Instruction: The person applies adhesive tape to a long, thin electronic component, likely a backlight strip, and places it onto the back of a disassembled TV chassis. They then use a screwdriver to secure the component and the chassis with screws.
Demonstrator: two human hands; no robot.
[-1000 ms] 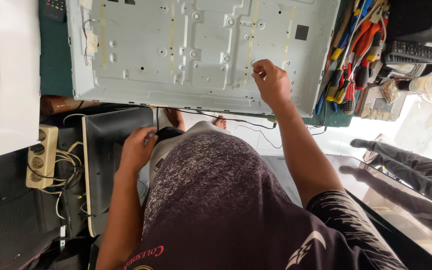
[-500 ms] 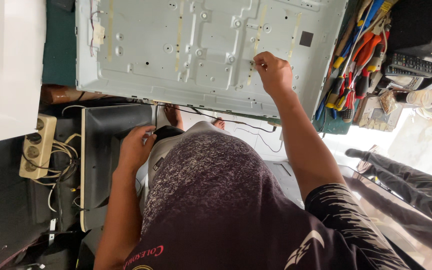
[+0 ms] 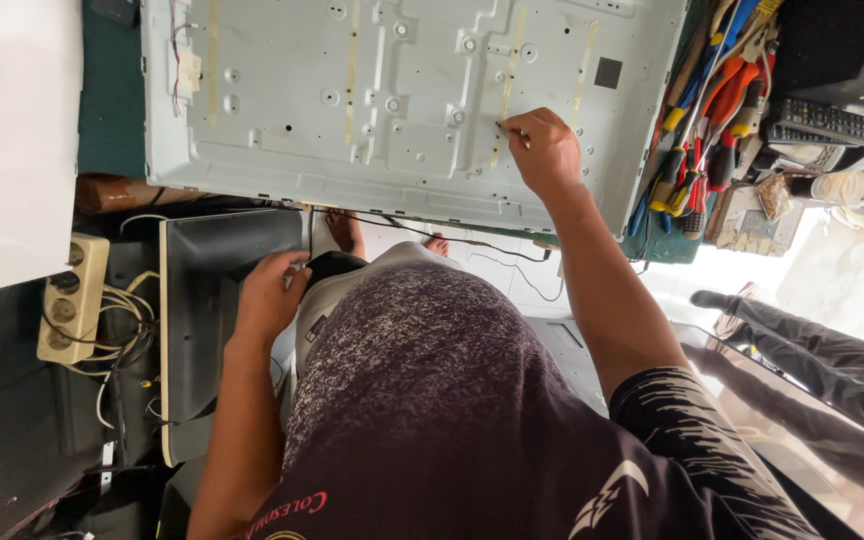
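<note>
- While the right hand (image 3: 544,150) reaches out over the large pale grey sheet-metal back panel (image 3: 402,100), its fingers are curled narrow and pinch a thin small tool; only the tip shows, so I cannot tell what kind it is.
- That tip sticks out to the left of the fingertips and touches the panel just beside a yellowish tape strip (image 3: 508,85).
- Its long axis seems to run almost level, pointing left, toward the panel's middle.
- The panel lies flat on the green worktop (image 3: 107,110), with its long side across the view.
- The left hand (image 3: 270,297) is low, fingers bent over the edge of a dark flat rectangular screen panel (image 3: 214,300); whether it really grips, I cannot tell.
- Colourful screwdrivers and pliers (image 3: 702,130) lie just right of the grey panel.
</note>
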